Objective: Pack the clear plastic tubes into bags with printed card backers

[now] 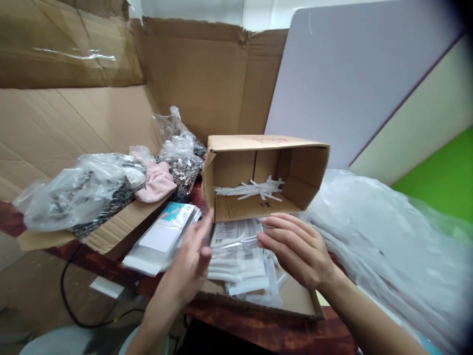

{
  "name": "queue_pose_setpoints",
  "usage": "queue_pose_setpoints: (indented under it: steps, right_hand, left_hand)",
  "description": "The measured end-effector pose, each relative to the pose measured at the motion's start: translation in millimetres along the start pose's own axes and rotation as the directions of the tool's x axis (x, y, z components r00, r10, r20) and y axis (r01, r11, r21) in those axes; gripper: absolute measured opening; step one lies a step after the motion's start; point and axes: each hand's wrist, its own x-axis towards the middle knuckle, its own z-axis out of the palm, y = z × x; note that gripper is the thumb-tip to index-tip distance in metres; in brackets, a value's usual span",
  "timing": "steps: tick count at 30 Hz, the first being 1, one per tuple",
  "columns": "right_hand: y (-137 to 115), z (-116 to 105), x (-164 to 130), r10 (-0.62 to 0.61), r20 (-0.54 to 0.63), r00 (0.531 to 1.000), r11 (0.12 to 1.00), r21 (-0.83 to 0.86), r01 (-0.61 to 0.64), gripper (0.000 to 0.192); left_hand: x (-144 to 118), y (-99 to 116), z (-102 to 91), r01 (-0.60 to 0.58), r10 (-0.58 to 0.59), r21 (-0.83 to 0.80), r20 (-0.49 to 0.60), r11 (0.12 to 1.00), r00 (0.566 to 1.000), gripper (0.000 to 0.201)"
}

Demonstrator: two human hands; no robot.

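My left hand (pixel 190 264) is slightly blurred, its fingers stretched out, between a stack of clear sleeves with white and teal cards (pixel 162 239) and a shallow cardboard tray (pixel 301 296). It holds nothing that I can see. Over the tray's right side, my right hand (pixel 295 249) reaches with extended fingers, their tips close to the clear plastic packets (pixel 236 261) piled inside. Whether those tips touch the top packet is hard to tell. Behind the packets, an open cardboard box (pixel 266 143) lies on its side, with thin white strips (pixel 258 189) scattered in it.
At left, a cardboard box (pixel 127 222) carries a plastic bag of dark metallic pieces (pixel 88 187) and a pink cloth (pixel 157 181). Another bag of small metallic pieces (pixel 183 167) stands behind. Translucent plastic sheeting (pixel 384 236) covers the right. A dark cable (pixel 66 286) hangs below the red-brown table (pixel 240 323).
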Motion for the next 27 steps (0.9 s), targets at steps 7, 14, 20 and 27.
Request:
queue_pose_setpoints:
  steps: [7,14,20,27]
  right_hand:
    - [-19.4,1.1,-0.2,0.294,0.139,0.946,0.951,0.058,-0.304,0.019]
    - [-27.0,1.4,-6.7,0.374,0.249,0.893,0.898,0.143,-0.416,0.017]
    - [-29.2,0.3,-10.0,0.448,0.299,0.842,0.844,0.169,-0.509,0.014]
    - [-32.1,-6.3,-9.3,0.504,0.351,0.790,0.796,0.168,-0.582,0.014]
  left_hand:
    - [-7.0,-0.7,25.3,0.037,0.010,-0.261,0.176,0.965,0.984,0.048]
    - [-23.3,-16.6,56.8,0.151,-0.115,-0.368,0.119,0.917,0.986,0.038]
    - [-30.5,-11.9,60.0,0.297,-0.245,-0.475,0.170,0.828,0.954,0.044]
    - [-36.7,1.1,64.8,0.424,-0.386,-0.538,0.189,0.729,0.903,0.046]
